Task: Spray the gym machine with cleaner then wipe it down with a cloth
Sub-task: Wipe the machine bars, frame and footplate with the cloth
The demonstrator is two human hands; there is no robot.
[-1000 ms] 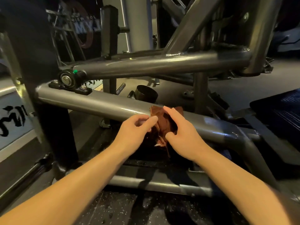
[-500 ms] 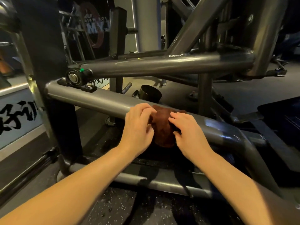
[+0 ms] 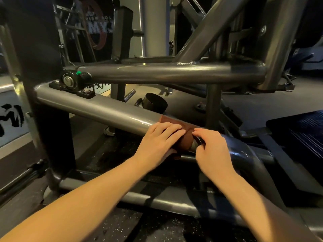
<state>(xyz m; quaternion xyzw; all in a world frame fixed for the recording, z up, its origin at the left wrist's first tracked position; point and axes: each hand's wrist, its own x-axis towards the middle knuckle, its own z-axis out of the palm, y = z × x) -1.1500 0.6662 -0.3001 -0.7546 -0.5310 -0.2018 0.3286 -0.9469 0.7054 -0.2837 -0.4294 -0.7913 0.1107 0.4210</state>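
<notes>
Cloth [image 3: 186, 139] on tube [image 3: 104, 110], part under L hand [image 3: 157, 143]; R hand [image 3: 213, 151] grip unclear.

- Left forearm [image 3: 78, 205]: bare. We log it entering from the lower left and angled up to the right, wrist straight.
- Left hand [image 3: 157, 140]: palm down, four fingers side by side and gently bent over the cloth [image 3: 187, 141], thumb tucked beneath. We count it as gripping.
- Right forearm [image 3: 265, 206]: bare, entering from the lower right and angled up to the left.
- Right hand [image 3: 213, 151]: knuckles up, fingers curled, tips at the cloth's right edge. We cannot tell whether they pinch it.
- Spacing: the two hands sit just beside each other, not touching.
</notes>
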